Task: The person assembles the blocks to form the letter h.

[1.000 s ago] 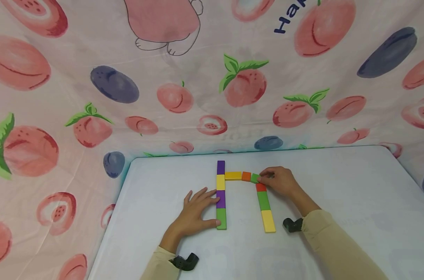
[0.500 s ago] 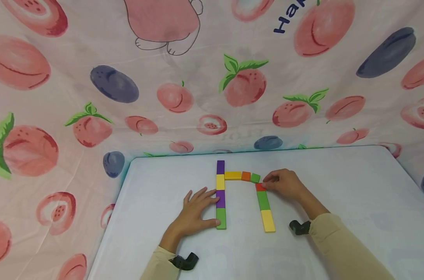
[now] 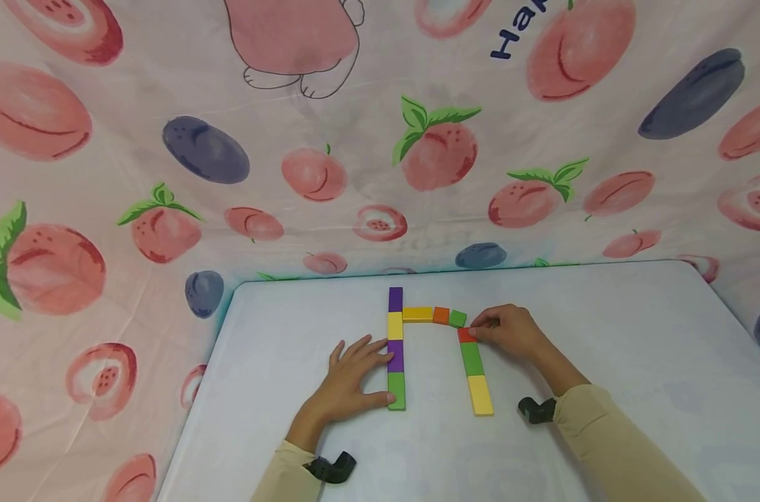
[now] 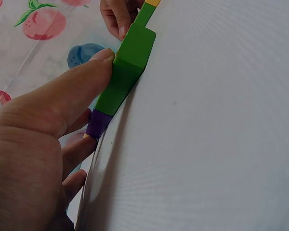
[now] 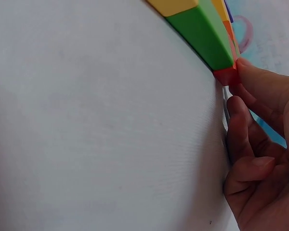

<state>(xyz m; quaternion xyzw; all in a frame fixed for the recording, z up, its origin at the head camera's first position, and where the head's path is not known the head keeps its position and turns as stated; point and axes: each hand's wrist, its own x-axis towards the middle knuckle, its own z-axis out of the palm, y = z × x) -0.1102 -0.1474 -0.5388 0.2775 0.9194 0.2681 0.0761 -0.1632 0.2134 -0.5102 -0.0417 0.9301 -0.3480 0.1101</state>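
Coloured blocks lie flat in an arch-like outline. My left hand (image 3: 353, 383) rests beside the left column with spread fingers. Its thumb touches the lower green block (image 3: 396, 390), and its fingertips are at the purple block (image 3: 395, 356) above. In the left wrist view, the thumb (image 4: 102, 57) lies against that green block's side. At the top of the right column, my right hand (image 3: 508, 329) pinches the small red block (image 3: 466, 335) at its outer corner. Thumb and index finger meet that red block (image 5: 225, 76) in the right wrist view, its other fingers curled loosely.
A yellow block (image 3: 418, 315), an orange block (image 3: 441, 316) and a small tilted green block (image 3: 457, 318) span the top. The right column continues with a green block (image 3: 472, 359) and a yellow block (image 3: 480, 395). Behind the white table (image 3: 292, 314) hangs a fruit-print cloth (image 3: 355, 125).
My right hand has left the small green block at the top and shifted slightly right and down to the red block. The left hand stays where it was.
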